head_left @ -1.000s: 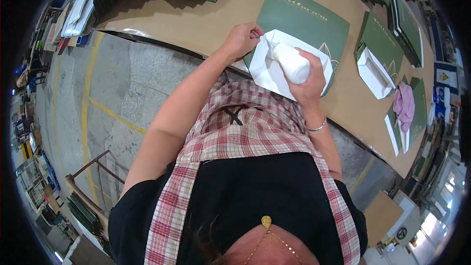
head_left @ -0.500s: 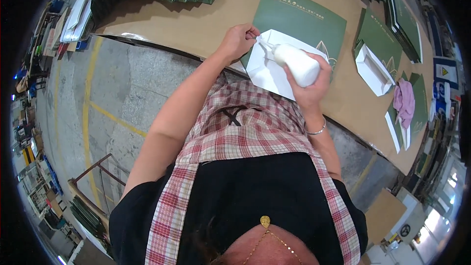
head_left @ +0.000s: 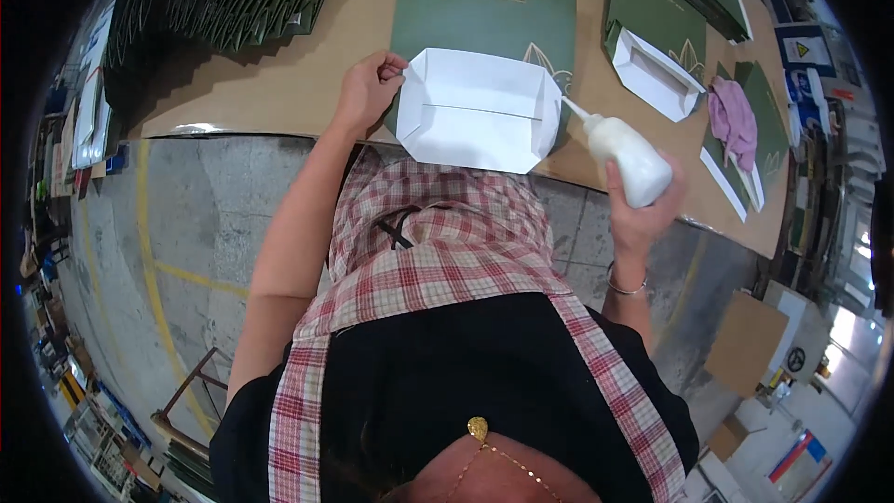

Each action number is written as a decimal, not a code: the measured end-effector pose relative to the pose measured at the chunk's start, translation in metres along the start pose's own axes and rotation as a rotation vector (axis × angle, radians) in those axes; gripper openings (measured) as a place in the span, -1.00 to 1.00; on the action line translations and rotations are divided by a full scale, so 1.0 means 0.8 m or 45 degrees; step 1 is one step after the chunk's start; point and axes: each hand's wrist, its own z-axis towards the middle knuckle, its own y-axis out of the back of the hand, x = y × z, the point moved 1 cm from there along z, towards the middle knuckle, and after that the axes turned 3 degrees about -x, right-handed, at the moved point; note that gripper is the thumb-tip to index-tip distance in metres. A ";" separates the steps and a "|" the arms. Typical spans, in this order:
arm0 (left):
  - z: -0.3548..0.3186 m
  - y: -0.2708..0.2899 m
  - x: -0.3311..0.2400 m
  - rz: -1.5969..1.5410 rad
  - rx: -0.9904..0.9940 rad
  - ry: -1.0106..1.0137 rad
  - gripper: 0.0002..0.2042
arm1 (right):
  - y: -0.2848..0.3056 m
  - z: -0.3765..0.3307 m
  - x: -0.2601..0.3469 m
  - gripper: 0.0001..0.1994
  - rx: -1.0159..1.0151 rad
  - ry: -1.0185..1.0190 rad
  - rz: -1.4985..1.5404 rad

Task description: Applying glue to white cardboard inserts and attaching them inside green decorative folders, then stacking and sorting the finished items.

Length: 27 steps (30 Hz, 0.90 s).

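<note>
Bottle (head_left: pixel 631 163) of white colour is in the right hand (head_left: pixel 654 208), whose fingers are clamped around its body, and its thin nozzle (head_left: pixel 575 109) points toward the right end of the white folded base (head_left: pixel 477 110) of a green paper bag (head_left: pixel 484 23); from where I stand, I cannot tell if the tip touches the paper or is just beside it. This bag lies flat at the near edge of the surface (head_left: pixel 251 84), and its base reaches about to that edge, close to the apron (head_left: pixel 438 265). If the right fingers press too strongly, too much could come out and soil the green side or the surface, because the tip is at the very border of the base. The left hand (head_left: pixel 363 95) is at the left corner of the base; its fingers are curled, but I cannot tell whether they pinch the paper or only rest there. If this hold is light, a push of the nozzle could turn the bag. The apron could also bend the base, if the person leans forward. Toward the right edge of the surface lie a second bag (head_left: pixel 652 5) and a pink cloth (head_left: pixel 733 121), which a wide swing could, I think, disturb.
</note>
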 end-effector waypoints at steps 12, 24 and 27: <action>-0.003 -0.004 -0.002 0.010 -0.010 0.004 -0.81 | -0.036 0.002 -0.013 -0.38 0.130 -0.022 0.104; -0.002 -0.004 -0.004 0.014 -0.007 0.028 -0.82 | -0.041 0.017 -0.014 -0.37 0.158 0.006 0.164; -0.002 -0.006 -0.006 0.019 -0.019 0.004 -0.82 | -0.031 0.015 -0.022 -0.37 0.213 -0.003 0.083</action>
